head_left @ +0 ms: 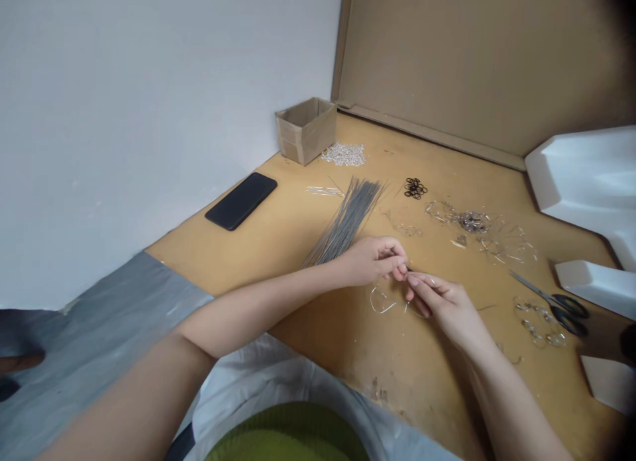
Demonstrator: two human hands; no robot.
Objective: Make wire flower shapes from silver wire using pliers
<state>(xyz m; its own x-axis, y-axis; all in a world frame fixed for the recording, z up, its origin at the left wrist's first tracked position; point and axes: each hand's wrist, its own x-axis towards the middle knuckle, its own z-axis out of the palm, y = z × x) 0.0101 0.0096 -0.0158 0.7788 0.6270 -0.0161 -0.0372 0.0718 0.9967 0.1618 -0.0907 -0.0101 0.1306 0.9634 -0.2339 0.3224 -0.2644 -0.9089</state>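
Flat, wood-toned tabletop (213,262): yellow-tan — brown smudges (378,389) toward five o'clock
Straight thin metal wires (350,212), bundled near centre: dull grey, streaked lengthwise
Curved thin metal wire (381,312), five o'clock: bright silver
Flat rectangular phone (241,201), nine o'clock: plain black
Small open cardboard box (318,138), twelve o'clock: light brown
Heaped glossy bits (344,153), half past twelve: silvery white, speckled
Little round rings (414,189), half past two: black
Metal scissors (552,299), four o'clock: grey blades — black handle loops
Angular trays (581,173), three o'clock: white

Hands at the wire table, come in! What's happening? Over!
Left hand, right hand: both pinching small dark piece, mostly hidden. Grey wire bundle just beyond left hand. Scissors off to the right, apart from both hands.
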